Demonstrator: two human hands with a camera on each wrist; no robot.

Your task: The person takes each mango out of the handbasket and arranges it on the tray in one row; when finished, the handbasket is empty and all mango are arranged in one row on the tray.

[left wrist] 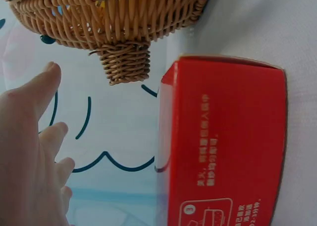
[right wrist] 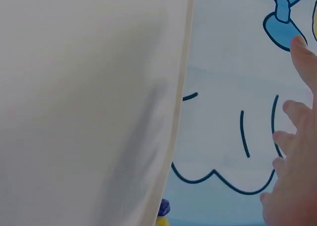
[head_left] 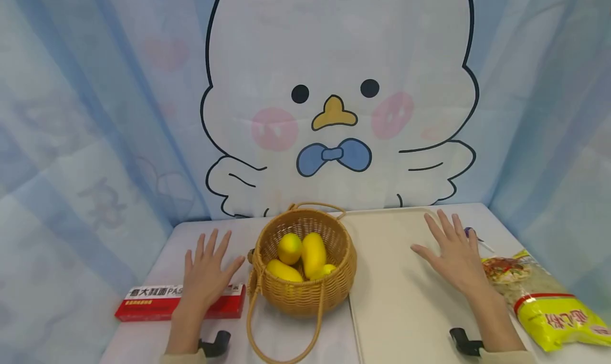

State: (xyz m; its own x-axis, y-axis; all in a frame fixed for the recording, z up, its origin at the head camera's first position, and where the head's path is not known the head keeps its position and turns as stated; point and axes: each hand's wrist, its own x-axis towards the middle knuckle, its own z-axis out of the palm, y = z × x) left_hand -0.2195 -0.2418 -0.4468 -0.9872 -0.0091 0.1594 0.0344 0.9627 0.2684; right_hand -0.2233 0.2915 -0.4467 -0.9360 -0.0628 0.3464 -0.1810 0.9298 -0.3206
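Fingers spread, my left hand (head_left: 207,271) hovers above a red and white pasta box (head_left: 159,303), holding nothing. The left wrist view shows that box (left wrist: 228,137) beside the hand (left wrist: 25,146). On the other side, my right hand (head_left: 453,252) is spread over the right edge of a cream board (head_left: 396,289), also holding nothing. Its shadow falls on the board (right wrist: 74,87) in the right wrist view. Between the hands stands a round wicker basket (head_left: 310,297) with several yellow fruits, among them a lemon-like one (head_left: 289,248) and a longer one (head_left: 313,254).
A yellow and clear food bag (head_left: 549,305) lies at the right, by the right forearm. Behind the right fingers is a small purple-headed thing (head_left: 470,231) on a white stick. The basket's handle (head_left: 310,345) hangs toward the front. A curtain with a cartoon bird (head_left: 334,51) closes off the back.
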